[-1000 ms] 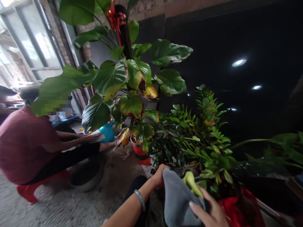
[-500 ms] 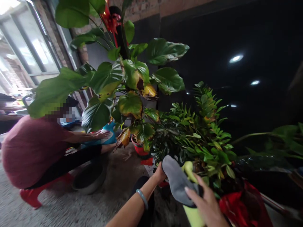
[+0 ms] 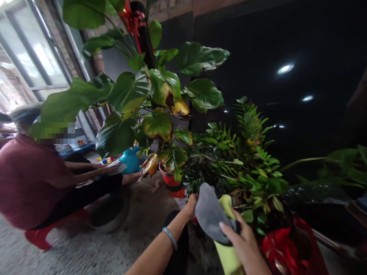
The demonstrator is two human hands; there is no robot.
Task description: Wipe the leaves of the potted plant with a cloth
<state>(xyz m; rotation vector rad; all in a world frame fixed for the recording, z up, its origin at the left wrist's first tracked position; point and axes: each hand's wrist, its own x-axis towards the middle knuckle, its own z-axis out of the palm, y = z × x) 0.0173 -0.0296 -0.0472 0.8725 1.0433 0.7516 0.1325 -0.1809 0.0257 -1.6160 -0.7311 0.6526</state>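
Note:
A grey insole-shaped piece with a dark edge is held out in front of me, tilted, between both hands. My left hand is closed on its far left edge, with the fingertips hidden behind it. My right hand grips the nearer, narrower end, thumb on the grey face. Yellow-green cloth hangs below that end, and more of it shows behind the piece near my right fingers. Whether the cloth is joined to the grey piece I cannot tell.
Leafy potted plants stand ahead, one in a red pot. Red wrapping lies at right. At left a person sits on a red stool beside a dark basin. A glossy dark panel stands behind.
Both hands and the grey piece have shifted slightly left, and the piece has turned a little. The person at left has leaned back, hands drawn away from the blue object.

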